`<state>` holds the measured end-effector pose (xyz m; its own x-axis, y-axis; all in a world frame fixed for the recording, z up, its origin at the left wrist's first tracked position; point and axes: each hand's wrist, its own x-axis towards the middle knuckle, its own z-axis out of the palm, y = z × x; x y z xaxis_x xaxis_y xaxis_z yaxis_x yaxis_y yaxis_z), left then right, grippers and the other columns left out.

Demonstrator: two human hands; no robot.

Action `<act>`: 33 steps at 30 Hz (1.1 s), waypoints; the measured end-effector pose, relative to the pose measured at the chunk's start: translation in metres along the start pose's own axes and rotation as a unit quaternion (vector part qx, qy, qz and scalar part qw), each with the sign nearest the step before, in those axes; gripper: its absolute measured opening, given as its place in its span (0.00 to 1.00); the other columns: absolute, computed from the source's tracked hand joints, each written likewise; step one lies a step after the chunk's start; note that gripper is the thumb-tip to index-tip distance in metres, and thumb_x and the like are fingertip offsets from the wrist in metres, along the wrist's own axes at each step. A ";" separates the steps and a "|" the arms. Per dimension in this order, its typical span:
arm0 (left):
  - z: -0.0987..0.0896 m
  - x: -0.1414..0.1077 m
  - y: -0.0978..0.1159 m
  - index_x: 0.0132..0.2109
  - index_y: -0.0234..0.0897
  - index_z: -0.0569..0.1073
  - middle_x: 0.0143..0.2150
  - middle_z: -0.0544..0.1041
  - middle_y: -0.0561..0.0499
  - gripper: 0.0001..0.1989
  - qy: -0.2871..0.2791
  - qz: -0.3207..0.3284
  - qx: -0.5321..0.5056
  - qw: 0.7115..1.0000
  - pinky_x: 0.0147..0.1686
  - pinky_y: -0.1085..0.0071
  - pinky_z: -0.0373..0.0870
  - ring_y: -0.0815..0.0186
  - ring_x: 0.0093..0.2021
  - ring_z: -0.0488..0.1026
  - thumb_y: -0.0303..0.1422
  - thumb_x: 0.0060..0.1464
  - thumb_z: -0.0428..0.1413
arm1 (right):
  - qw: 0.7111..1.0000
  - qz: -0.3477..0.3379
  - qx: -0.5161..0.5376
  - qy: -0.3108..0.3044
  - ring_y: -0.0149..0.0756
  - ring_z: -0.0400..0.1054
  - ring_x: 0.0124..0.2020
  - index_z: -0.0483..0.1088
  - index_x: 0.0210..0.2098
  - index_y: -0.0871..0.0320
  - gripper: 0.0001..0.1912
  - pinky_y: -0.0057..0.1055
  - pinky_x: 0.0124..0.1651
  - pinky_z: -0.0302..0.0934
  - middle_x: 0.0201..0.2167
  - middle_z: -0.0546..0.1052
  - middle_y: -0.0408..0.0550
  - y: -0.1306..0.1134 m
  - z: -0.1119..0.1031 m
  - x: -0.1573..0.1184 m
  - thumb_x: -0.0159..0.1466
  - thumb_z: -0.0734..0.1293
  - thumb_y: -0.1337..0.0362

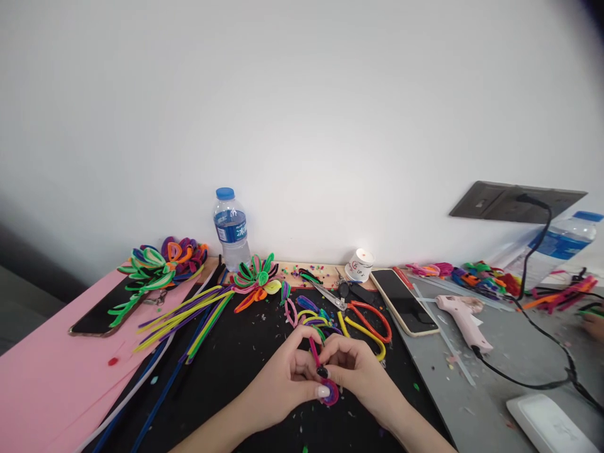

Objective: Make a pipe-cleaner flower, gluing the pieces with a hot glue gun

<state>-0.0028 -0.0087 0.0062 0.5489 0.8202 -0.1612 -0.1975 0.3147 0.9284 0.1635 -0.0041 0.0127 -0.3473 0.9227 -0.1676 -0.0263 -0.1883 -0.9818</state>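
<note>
My left hand is closed, its thumb pressed on a small coil of pink and purple pipe cleaner. A straight magenta length stands up from the coil between my hands. My right hand pinches at that length where a small black piece shows; whether the black piece is a fingernail or a part of the work I cannot tell. Just beyond my hands lie bent pipe cleaners, a yellow pipe cleaner loop and red-handled scissors.
A water bottle and a paper cup stand by the wall. Pipe cleaner flowers and strips lie left. A phone and a corded glue gun lie right. Another person's hand shows far right.
</note>
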 end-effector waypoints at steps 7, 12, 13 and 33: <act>0.001 0.000 0.002 0.35 0.40 0.59 0.26 0.72 0.58 0.17 -0.016 0.008 -0.011 1.000 0.31 0.73 0.61 0.69 0.28 0.70 0.24 0.43 0.61 | 1.000 0.013 -0.012 -0.006 0.25 0.57 0.21 0.71 0.25 0.60 0.03 0.24 0.25 0.52 0.22 0.67 0.38 0.002 -0.002 0.000 0.50 0.69 0.71; 0.001 0.000 0.000 0.34 0.40 0.57 0.27 0.72 0.57 0.18 -0.019 0.015 -0.021 0.999 0.31 0.73 0.60 0.70 0.28 0.68 0.25 0.44 0.60 | 1.000 0.002 -0.017 0.002 0.26 0.58 0.22 0.72 0.24 0.60 0.02 0.24 0.25 0.52 0.24 0.67 0.39 0.002 -0.002 0.000 0.49 0.70 0.70; 0.001 0.000 0.000 0.34 0.40 0.57 0.27 0.72 0.57 0.18 -0.018 0.014 -0.020 1.000 0.31 0.73 0.60 0.70 0.28 0.68 0.25 0.44 0.61 | 1.000 -0.004 -0.018 0.004 0.27 0.58 0.23 0.72 0.24 0.60 0.02 0.24 0.26 0.53 0.24 0.67 0.40 0.003 -0.002 0.000 0.49 0.70 0.69; -0.004 0.002 0.000 0.34 0.41 0.55 0.27 0.72 0.57 0.18 -0.004 0.026 -0.016 1.000 0.34 0.70 0.63 0.70 0.30 0.68 0.24 0.45 0.59 | 0.995 -0.052 -0.084 0.010 0.27 0.57 0.23 0.72 0.26 0.59 0.10 0.23 0.22 0.52 0.26 0.65 0.41 -0.004 -0.014 -0.003 0.58 0.65 0.59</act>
<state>-0.0052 -0.0054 0.0041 0.5437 0.8321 -0.1095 -0.2520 0.2863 0.9244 0.1777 -0.0017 0.0160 -0.3314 0.9413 -0.0638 0.0960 -0.0336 -0.9948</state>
